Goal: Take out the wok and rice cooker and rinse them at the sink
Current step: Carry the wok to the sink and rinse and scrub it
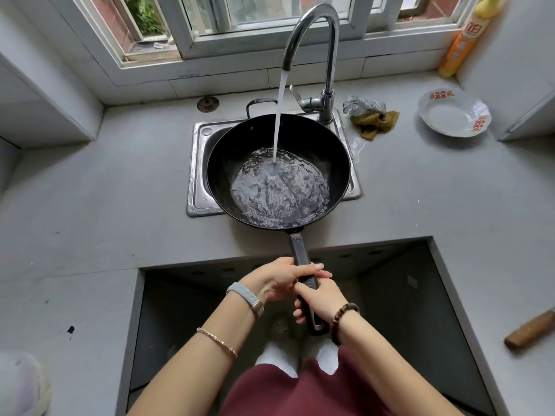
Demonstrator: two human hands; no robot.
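Note:
A black wok (pixel 240 145) sits over the small steel sink (pixel 198 163), almost covering it. Water runs from the chrome tap (pixel 318 34) into the wok and pools in its bottom. The wok's long dark handle (pixel 300 253) points toward me. My left hand (pixel 273 280) grips the handle's middle with fingers wrapped over it. Just behind it, my right hand (pixel 319 298) grips the handle's end. No rice cooker is in view.
A metal scourer (pixel 360 105) and an olive cloth (pixel 375 123) lie right of the tap. A white dish (pixel 450 115) and a yellow detergent bottle (pixel 462 43) stand at the back right. A wooden handle (pixel 528 331) lies on the right counter. An open recess gapes below the counter edge.

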